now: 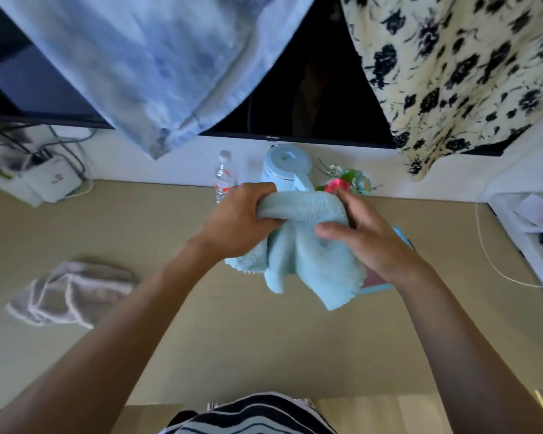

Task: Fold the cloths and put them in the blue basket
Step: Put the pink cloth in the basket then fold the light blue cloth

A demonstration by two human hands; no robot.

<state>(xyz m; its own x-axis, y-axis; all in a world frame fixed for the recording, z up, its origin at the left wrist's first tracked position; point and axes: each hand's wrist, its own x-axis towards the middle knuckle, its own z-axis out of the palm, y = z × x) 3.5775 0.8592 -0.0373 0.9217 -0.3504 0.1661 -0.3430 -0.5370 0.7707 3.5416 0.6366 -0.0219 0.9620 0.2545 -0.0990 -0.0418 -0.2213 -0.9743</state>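
Gripping the light blue cloth [311,255] by its bunched top, your left hand [239,222] and right hand [365,238] held it over the blue basket [377,288]. The grey cloth [72,292] lay well apart leftward, plain table [264,339] between.

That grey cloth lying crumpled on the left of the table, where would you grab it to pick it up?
Probably pinch the grey cloth by its white-trimmed hem at the near left end, coming down from above: it lies rumpled and low on the table, with that hem exposed.
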